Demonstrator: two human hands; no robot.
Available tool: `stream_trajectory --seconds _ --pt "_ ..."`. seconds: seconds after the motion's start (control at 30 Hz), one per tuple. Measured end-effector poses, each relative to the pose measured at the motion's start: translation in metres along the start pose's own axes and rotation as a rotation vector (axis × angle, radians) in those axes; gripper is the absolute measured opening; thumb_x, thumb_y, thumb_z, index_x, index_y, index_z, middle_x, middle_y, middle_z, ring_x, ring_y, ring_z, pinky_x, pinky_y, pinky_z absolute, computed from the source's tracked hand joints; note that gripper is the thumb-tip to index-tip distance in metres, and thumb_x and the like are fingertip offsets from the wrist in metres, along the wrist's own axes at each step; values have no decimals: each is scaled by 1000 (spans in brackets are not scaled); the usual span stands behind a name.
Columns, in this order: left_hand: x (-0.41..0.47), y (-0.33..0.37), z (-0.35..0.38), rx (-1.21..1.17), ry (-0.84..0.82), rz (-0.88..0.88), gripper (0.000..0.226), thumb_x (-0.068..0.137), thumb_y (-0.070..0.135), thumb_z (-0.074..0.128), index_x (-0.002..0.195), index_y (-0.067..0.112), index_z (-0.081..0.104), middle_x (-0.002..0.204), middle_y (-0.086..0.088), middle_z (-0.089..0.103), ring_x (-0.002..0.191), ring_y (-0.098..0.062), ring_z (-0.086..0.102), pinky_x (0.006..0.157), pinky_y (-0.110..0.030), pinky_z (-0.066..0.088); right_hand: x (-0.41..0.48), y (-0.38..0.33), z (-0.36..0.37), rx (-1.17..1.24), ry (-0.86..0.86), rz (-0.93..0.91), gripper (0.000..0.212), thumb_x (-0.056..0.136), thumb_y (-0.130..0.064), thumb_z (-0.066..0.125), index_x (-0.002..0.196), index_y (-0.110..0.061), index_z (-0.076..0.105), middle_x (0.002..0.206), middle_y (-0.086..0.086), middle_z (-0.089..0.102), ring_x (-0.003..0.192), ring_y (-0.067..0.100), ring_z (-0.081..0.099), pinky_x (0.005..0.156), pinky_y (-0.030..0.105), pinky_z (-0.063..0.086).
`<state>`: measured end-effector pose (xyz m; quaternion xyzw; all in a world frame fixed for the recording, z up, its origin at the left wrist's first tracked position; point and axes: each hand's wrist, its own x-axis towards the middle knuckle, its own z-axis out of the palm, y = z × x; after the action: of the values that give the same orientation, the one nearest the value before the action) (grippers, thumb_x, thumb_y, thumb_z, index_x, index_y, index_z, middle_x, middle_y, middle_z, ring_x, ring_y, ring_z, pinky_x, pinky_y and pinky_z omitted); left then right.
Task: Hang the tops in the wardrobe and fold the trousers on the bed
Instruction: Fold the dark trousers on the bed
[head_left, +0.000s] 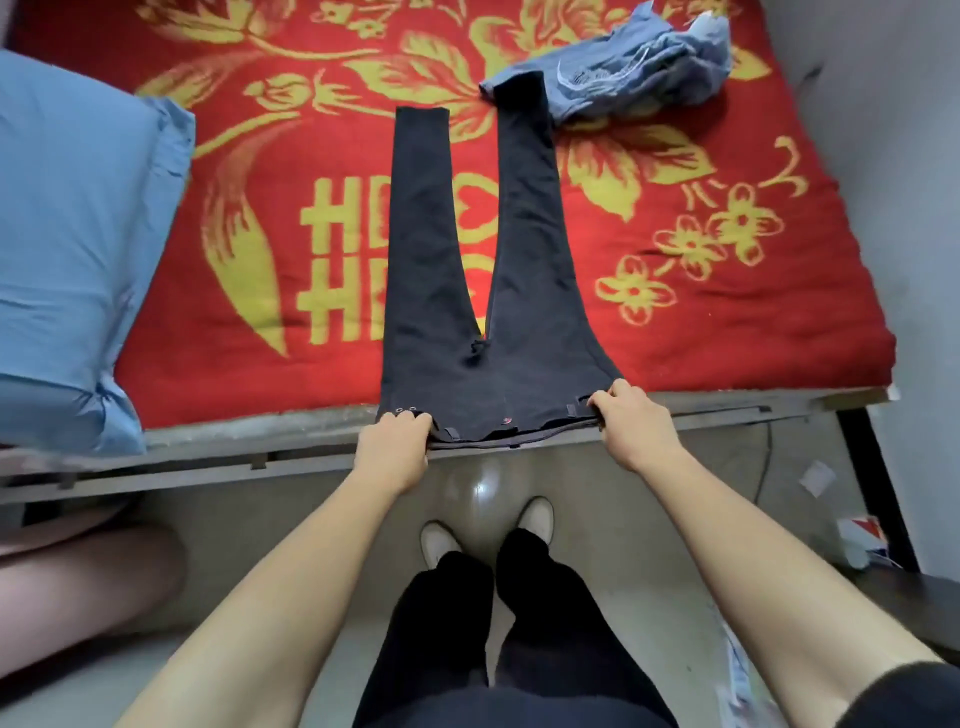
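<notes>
Right now my left hand (397, 434) and right hand (623, 410) each grip a corner of the waistband of the dark trousers (488, 291), which lie flat on the bed (727, 332) with 2 legs spread toward the far side. The right leg's hem overlaps the crumpled blue jeans (634, 62); folding could drag them along. The waistband overhangs the bed's edge, so letting go might let it slide off.
</notes>
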<state>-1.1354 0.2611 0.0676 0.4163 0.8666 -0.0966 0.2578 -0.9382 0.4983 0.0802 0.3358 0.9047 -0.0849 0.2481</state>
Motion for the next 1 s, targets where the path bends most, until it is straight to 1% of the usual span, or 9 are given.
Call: stream_trajectory --seconds 0.07,0.13,0.23,0.37,0.5,0.63,0.8,0.9,1.0 --pt "0 8 28 35 -56 -26 32 92 20 51 124 21 51 127 -5 56 118 -27 51 89 -39 43 0 2 27 -13 -56 -10 34 96 -14 55 129 -19 54 124 7 47 118 27 48 83 38 48" --pt "3 14 55 37 -93 -55 32 92 19 51 124 22 52 127 -4 56 118 -27 51 90 -39 42 5 4 52 -18 -107 -14 36 95 -13 56 130 -18 54 125 7 48 120 27 47 85 38 48" --pt "11 21 90 30 -126 -72 32 92 15 50 124 22 55 124 -4 58 116 -26 52 88 -37 42 15 10 85 -9 -156 -21 35 95 -11 54 129 -18 53 126 7 51 120 28 48 86 39 49" --pt "23 25 125 -21 -170 -124 27 92 13 51 118 19 55 118 -4 63 110 -27 57 81 -35 42 31 18 119 62 -172 -13 33 93 -7 51 124 -16 52 125 7 56 118 29 51 83 39 49" --pt "34 24 141 -43 -184 -157 26 92 17 51 117 20 57 117 -4 64 109 -28 58 82 -36 40 39 24 138 104 -188 -31 32 92 -11 54 123 -17 57 125 7 58 117 29 52 86 39 50" --pt "42 25 153 -51 -200 -182 22 90 19 53 111 21 59 117 -3 63 108 -27 58 83 -36 39 43 30 153 124 -189 -55 30 91 -19 57 121 -21 59 124 4 59 116 26 53 85 37 49" --pt "54 19 156 -112 -175 -214 29 86 20 54 114 22 61 117 -3 61 107 -28 57 86 -37 42 58 40 156 176 -144 -34 29 88 -26 61 117 -22 60 117 2 59 113 25 55 85 37 50" --pt "61 16 161 -127 -214 -214 30 86 20 54 115 22 61 117 -2 61 106 -27 58 86 -36 41 68 45 159 181 -154 -8 28 87 -32 63 114 -25 61 116 0 60 112 23 56 85 36 49" --pt "64 16 169 -117 -265 -182 28 88 24 55 116 24 60 118 -2 61 108 -27 58 87 -36 40 71 42 167 165 -204 -19 28 87 -35 64 114 -26 62 118 0 60 112 23 57 84 35 49"
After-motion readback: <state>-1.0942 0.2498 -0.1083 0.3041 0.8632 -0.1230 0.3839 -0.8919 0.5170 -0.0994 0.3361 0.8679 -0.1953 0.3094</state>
